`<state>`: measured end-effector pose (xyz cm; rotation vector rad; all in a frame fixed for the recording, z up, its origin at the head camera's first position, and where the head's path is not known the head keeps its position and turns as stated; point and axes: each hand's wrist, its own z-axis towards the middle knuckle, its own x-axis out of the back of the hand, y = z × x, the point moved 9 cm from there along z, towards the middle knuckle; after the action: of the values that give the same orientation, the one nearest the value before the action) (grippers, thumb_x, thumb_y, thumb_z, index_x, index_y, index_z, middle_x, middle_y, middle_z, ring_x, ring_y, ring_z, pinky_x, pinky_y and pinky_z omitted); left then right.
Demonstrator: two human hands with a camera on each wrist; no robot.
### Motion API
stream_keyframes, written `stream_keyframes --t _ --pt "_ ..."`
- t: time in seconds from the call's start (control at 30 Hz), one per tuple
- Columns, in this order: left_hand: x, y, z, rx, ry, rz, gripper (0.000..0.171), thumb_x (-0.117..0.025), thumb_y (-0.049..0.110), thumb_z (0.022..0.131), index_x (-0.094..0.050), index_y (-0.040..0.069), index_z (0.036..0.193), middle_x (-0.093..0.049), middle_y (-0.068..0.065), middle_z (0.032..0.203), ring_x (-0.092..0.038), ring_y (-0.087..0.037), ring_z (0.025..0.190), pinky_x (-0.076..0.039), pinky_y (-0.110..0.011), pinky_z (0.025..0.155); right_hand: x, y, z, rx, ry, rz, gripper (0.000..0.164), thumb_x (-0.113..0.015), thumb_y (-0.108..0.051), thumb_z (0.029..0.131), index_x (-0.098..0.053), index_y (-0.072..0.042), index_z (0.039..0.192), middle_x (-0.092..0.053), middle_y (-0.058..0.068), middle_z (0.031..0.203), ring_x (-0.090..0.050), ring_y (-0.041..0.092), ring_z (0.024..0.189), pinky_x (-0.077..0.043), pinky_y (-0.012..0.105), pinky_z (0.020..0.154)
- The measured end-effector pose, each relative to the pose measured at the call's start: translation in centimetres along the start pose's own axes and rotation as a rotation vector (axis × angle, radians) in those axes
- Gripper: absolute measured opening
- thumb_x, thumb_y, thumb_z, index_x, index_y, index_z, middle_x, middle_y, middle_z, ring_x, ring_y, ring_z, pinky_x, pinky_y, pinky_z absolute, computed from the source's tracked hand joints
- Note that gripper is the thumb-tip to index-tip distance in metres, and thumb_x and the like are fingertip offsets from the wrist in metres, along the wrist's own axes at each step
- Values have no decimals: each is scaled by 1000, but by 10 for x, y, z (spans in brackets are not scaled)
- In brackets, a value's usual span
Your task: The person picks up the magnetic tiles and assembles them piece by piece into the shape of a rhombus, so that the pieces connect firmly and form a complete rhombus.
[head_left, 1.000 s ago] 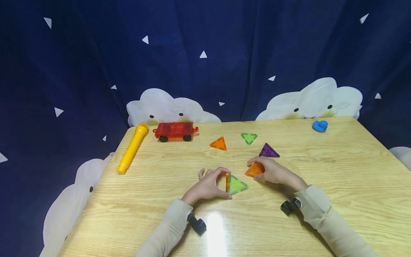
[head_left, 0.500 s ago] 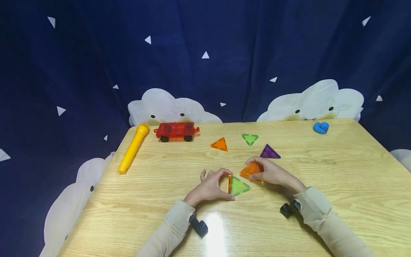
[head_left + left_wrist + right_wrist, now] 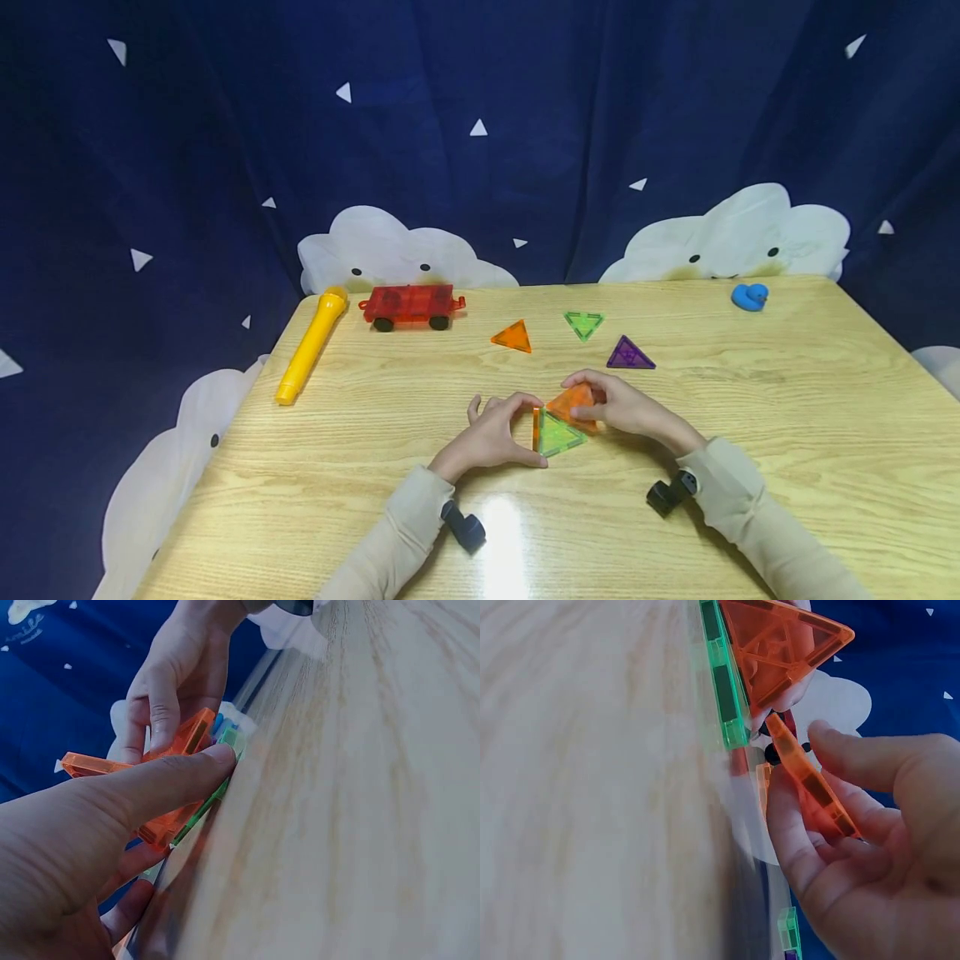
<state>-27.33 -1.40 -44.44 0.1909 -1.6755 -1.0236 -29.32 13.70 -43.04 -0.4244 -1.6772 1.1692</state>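
A green triangular magnetic tile (image 3: 558, 436) lies flat on the table between the hands. One orange triangular magnetic tile (image 3: 784, 649) stands on its left edge. My left hand (image 3: 491, 435) spans that edge, thumb and index finger pinching it at the two ends. A second orange triangular magnetic tile (image 3: 572, 403) is pinched between my right hand's (image 3: 622, 404) thumb and fingers. It is tilted at the green tile's far right edge; whether the two touch I cannot tell. In the right wrist view the held tile (image 3: 810, 780) leans just beside the green one.
Beyond the hands lie a loose orange tile (image 3: 513, 337), a green tile (image 3: 583, 324) and a purple tile (image 3: 630, 354). A red wheeled toy car base (image 3: 411, 306) and yellow toy microphone (image 3: 311, 346) are at far left, a blue rubber duck (image 3: 750, 297) at far right.
My right hand has moved left with its orange tile, bringing it up to the green tile's edge. My left hand stays around the upright orange tile.
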Motion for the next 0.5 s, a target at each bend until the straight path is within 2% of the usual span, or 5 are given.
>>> stream_keyframes --t 0.13,0.23,0.3,0.4,0.5 --pt "0 0 0 5 0 0 73 -88 36 63 -53 24 125 -58 5 126 -45 -20 111 2 -59 107 0 -1 0 33 -11 -17 26 -53 -9 96 -55 0 121 -57 15 114 -49 19 92 -42 32 81" --pt "1 0 -1 7 -2 0 72 -88 36 63 -53 24 125 -59 4 125 -45 -20 111 2 -59 107 -2 -2 1 58 -20 -24 25 -49 -7 98 -55 0 121 -55 18 124 -50 22 102 -41 33 88" --pt "1 -1 -1 7 -5 1 72 -87 36 64 -52 24 125 -59 4 125 -45 -19 111 2 -59 107 -3 -2 1 63 -24 -20 24 -49 -6 98 -55 0 120 -54 18 125 -50 24 106 -40 34 90" --pt "0 0 -1 9 -10 2 72 -87 36 64 -52 24 126 -59 3 125 -46 -19 110 2 -59 107 -3 -1 0 55 -32 2 30 -52 -8 97 -52 -1 126 -53 17 124 -49 23 99 -41 34 85" --pt "0 0 0 10 -11 2 72 -87 36 64 -52 24 126 -59 4 126 -45 -19 110 2 -58 107 -2 1 -1 33 -53 45 44 -59 -12 93 -44 -2 133 -53 14 100 -45 18 81 -39 29 72"
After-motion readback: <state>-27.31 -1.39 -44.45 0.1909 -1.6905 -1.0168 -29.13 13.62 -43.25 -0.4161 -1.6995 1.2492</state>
